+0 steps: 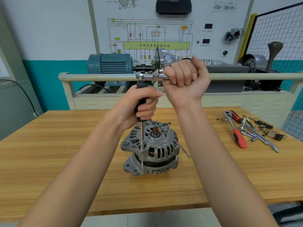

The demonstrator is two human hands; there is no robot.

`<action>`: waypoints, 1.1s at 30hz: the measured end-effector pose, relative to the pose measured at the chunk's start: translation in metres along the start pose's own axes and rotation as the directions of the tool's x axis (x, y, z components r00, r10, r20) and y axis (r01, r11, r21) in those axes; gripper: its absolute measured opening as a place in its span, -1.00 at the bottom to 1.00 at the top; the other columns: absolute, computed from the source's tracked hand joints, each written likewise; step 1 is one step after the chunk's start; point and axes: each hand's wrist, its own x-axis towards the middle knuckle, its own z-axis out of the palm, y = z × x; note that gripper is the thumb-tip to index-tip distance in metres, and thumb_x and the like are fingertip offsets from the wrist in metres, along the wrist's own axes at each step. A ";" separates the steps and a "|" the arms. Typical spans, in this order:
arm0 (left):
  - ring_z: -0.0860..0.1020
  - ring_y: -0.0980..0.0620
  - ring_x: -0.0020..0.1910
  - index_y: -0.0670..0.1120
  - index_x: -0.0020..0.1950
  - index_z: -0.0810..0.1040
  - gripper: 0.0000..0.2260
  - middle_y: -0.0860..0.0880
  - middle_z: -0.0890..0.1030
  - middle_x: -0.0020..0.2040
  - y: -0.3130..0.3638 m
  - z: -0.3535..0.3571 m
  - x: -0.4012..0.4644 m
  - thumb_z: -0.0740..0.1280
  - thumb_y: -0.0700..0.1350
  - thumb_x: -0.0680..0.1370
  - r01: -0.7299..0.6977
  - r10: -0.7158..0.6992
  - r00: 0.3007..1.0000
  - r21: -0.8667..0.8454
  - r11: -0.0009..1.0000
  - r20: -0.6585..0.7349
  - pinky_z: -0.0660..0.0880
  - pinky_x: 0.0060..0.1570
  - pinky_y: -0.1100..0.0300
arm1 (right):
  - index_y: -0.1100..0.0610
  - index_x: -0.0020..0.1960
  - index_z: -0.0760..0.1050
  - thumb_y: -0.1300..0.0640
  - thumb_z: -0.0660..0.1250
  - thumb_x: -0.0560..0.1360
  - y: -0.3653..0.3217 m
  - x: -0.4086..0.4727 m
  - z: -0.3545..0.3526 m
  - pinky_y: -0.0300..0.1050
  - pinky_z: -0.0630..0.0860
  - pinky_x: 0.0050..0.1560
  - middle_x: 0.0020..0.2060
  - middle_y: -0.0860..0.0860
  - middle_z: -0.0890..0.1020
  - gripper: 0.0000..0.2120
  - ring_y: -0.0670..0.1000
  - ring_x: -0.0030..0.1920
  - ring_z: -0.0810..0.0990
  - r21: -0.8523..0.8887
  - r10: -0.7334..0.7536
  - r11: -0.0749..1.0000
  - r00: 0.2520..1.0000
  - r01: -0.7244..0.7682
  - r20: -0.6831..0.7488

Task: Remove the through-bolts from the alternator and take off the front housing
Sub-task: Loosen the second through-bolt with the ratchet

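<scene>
While the alternator [150,149] stands upright on the wooden table [65,161] with its shaft end up, the head view shows a long socket driver planted vertically on a through-bolt [142,149] at the front-left rim of the front housing [152,141]; the left hand [142,105] is curled round the driver's black handle [141,99], steadying it, and the right hand [185,79] is closed in a fist round the handle of a chrome ratchet [147,76] fitted across the driver's top. A loose bolt [185,150] lies on the table just beside the alternator's right side, so by my reading at least one through-bolt is already out. Another bolt head [177,145] looks to sit at the housing's right rim, and the two housing halves are together with the dark stator band between them, so the housing is not yet off. What remains, as I judge it, is to back out this bolt and whichever others stay seated, then part the front housing from the body. Spare ratchets and extensions [246,130] lie well apart at the table's right
</scene>
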 end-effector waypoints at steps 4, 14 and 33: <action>0.10 0.18 -0.72 -0.03 -0.58 0.25 -0.62 0.08 0.17 -0.67 -0.001 0.000 0.002 0.28 -0.19 0.40 0.041 -0.041 0.999 -0.010 0.999 -0.031 0.05 -0.63 0.41 | 0.10 -0.64 0.19 0.19 0.11 0.41 0.005 0.001 0.001 -0.24 0.07 -0.55 -0.73 -0.04 0.18 -0.56 -0.07 -0.67 0.06 -0.032 -0.042 0.999 0.998 0.041 -0.043; 0.10 0.13 -0.67 -0.03 -0.50 0.23 -0.60 0.08 0.20 -0.62 -0.009 0.021 0.007 0.23 -0.33 0.47 -0.067 0.141 0.830 0.154 0.986 -0.540 0.07 -0.61 0.40 | 0.00 -0.45 0.31 0.32 0.14 0.42 0.044 -0.035 0.019 -0.12 0.04 -0.46 -0.64 -0.07 0.23 -0.66 -0.12 -0.59 0.17 -0.506 -0.402 0.609 0.788 0.611 0.466; 0.05 0.10 -0.67 -0.03 -0.46 0.16 -0.60 0.06 0.14 -0.62 -0.009 0.010 0.005 0.23 -0.29 0.51 -0.060 0.103 0.911 0.118 0.991 -0.400 0.07 -0.56 0.41 | 0.07 -0.64 0.22 0.23 0.07 0.46 0.016 -0.018 0.010 -0.22 0.12 -0.53 -0.71 -0.07 0.19 -0.52 -0.06 -0.62 0.04 -0.256 -0.209 0.936 0.966 0.243 0.152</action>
